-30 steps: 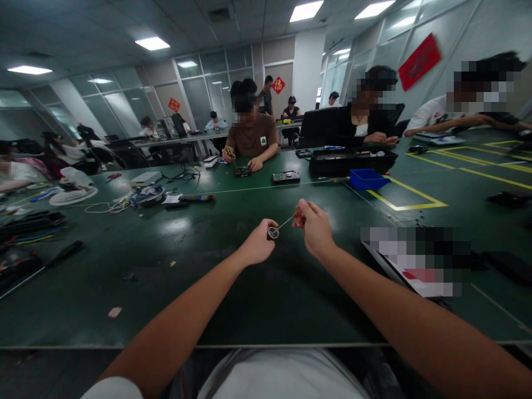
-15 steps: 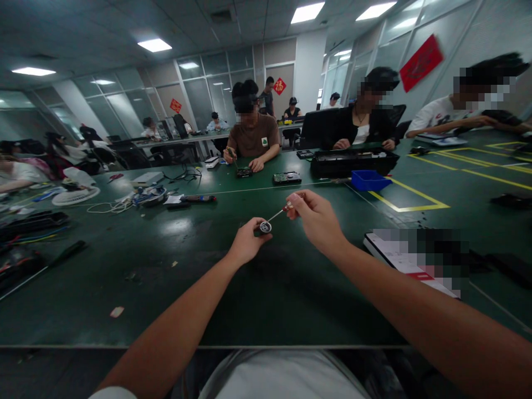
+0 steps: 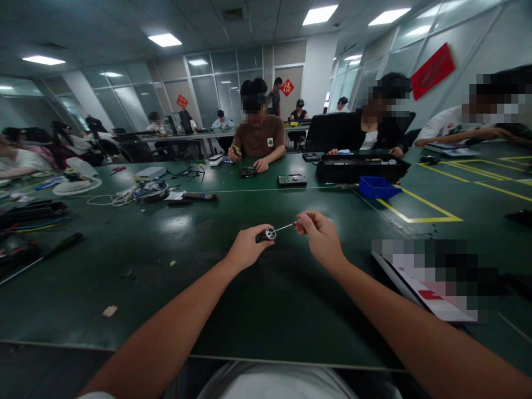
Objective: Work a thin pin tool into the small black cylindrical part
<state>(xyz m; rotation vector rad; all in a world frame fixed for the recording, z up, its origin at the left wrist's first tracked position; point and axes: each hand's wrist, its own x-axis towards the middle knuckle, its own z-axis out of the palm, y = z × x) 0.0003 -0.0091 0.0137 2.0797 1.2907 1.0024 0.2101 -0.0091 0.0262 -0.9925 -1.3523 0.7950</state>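
Just above the middle of the green table [image 3: 266, 310], my left hand [image 3: 246, 247] is closed around a small dark cylindrical part [image 3: 266, 235] with a silvery round end facing right. My right hand [image 3: 319, 235] pinches the reddish handle of a thin screwdriver [image 3: 284, 228]. Its metal shaft points left, and the tip is at the round end of the part. Whether the tip sits inside the part is too small to tell.
Across the table a person in brown works on a circuit board [image 3: 248, 172]. Beyond my hands are a hard drive [image 3: 292, 180], a blue tray [image 3: 379, 187] and a black casing [image 3: 361, 168]. A white box [image 3: 432, 299] lies right; a long screwdriver [image 3: 62, 245] lies left.
The part in my left hand has turned, so more of its dark side shows. My right hand and the screwdriver have lowered, the shaft now flatter. The whole view has shifted slightly.
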